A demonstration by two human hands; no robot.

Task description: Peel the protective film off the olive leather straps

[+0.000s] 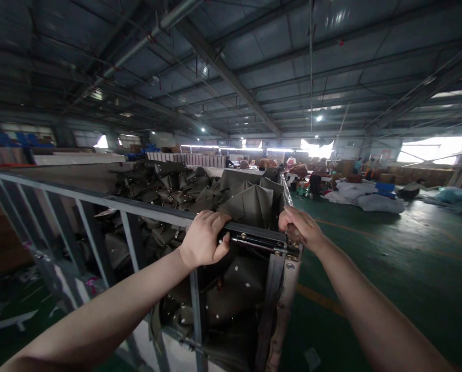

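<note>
A large metal-framed cart (95, 199) with upright bars fills the left and middle of the head view, heaped with dark grey-brown folded pieces (250, 201) that carry small metal fittings. My left hand (205, 237) is closed around the cart's near top rail, its thumb below the bar. At the near right corner, my right hand (298, 226) curls over the end of the rail; its fingertips are partly hidden. A dark rod-like fitting (254, 241) runs along the rail between my two hands.
Green floor (370, 258) with yellow lines stretches to the right. White bundles (365, 199) and a blue one lie farther off on that side. Several people sit or stand at lit work tables in the background. Scraps (14, 320) litter the floor at left.
</note>
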